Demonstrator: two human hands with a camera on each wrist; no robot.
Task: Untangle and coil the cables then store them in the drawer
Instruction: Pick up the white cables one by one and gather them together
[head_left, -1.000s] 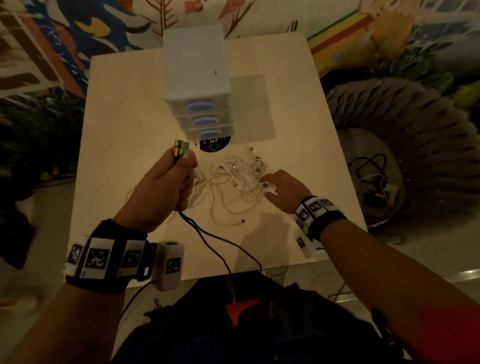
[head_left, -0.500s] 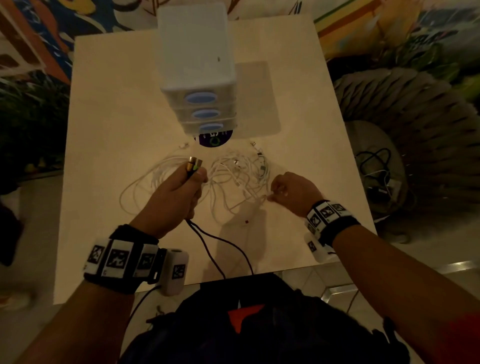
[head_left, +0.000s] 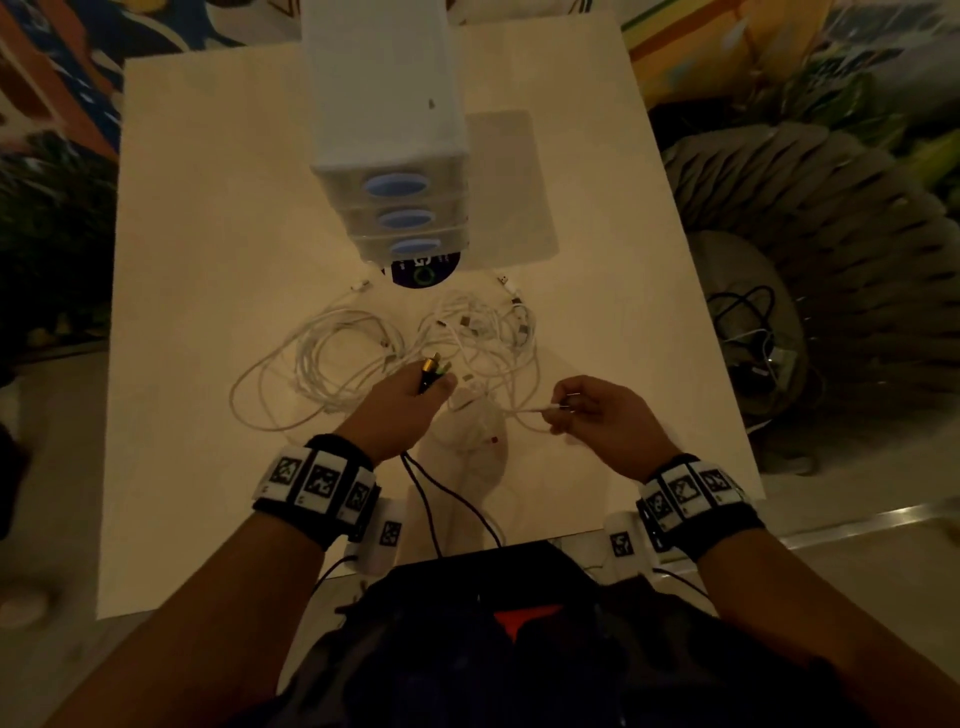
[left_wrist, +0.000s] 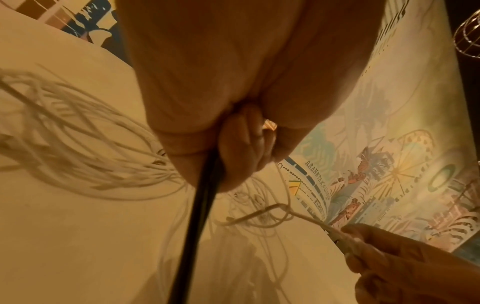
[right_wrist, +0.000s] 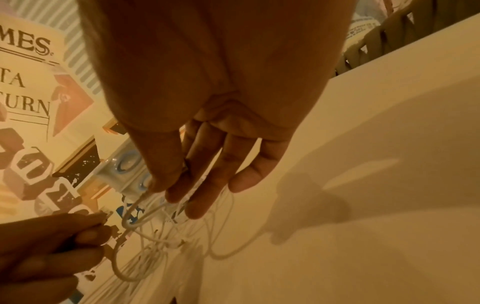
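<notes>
A tangle of white cables lies on the pale table in front of a white three-drawer unit with blue handles, all drawers closed. My left hand grips a black cable just below its gold plugs; the cable trails off the near table edge. In the left wrist view the fingers curl round this black cable. My right hand pinches the end of one white cable between thumb and forefinger, lifted off the table. The right wrist view shows that pinch, other fingers straight.
A dark round disc sits under the drawer unit's front. A woven chair stands right of the table, with black cables on its seat. A dark bag lies at the near table edge.
My left hand has come down and towards me with the black cable. My right hand left the pile, took a white cable end and drew it to the right.
</notes>
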